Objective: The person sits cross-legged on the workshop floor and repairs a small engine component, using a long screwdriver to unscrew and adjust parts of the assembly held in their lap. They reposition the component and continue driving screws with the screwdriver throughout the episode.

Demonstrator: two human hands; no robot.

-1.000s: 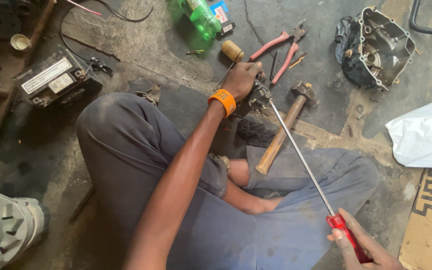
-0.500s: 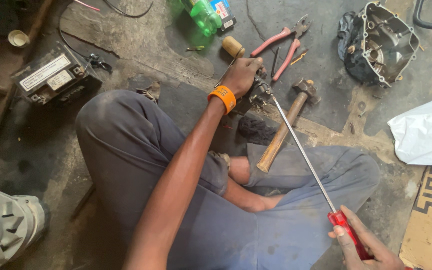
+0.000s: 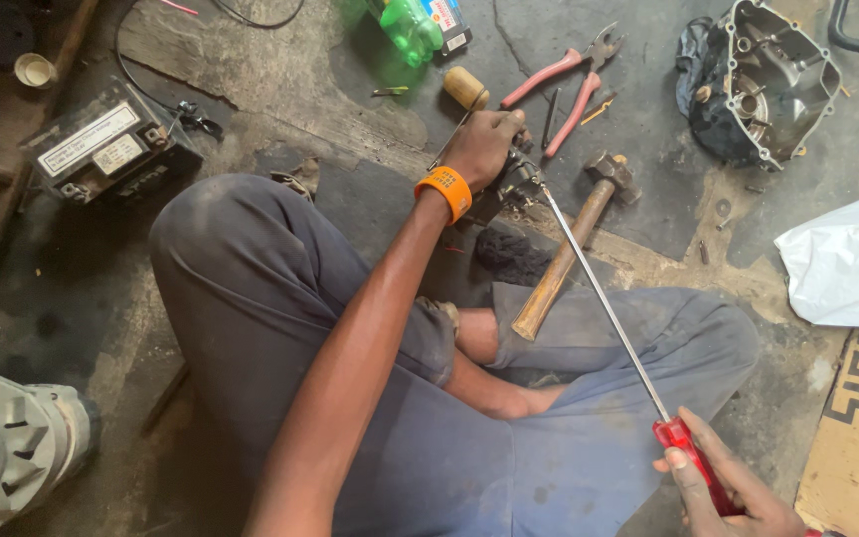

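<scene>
The left hand (image 3: 486,147) was closed tight over a small dark metal part (image 3: 514,184) held down on the concrete floor (image 3: 280,70), knuckles up, the fingers curled so that most of the part was hidden. An orange wristband (image 3: 446,190) sat at that wrist, and the bare forearm ran straight out from the lower middle of the view across the raised left knee. The right hand (image 3: 723,487), low at the right edge, was wrapped shut around the red translucent handle of a long screwdriver (image 3: 603,298); its thin steel shaft slanted up and left over the right leg, with the tip at the part just beside the left hand's fingers.

The person sat cross-legged in dusty grey-blue trousers. A hammer (image 3: 569,244) with a worn wooden handle and rusty head lay just under the shaft, its handle resting towards the shin. Pink-handled pliers (image 3: 569,85) lay near the left hand, beyond it. A grimy cast-metal engine cover (image 3: 773,85) sat well apart at the upper right, a black battery (image 3: 111,154) at the upper left, and a crumpled white plastic bag (image 3: 847,264) at the right.
</scene>
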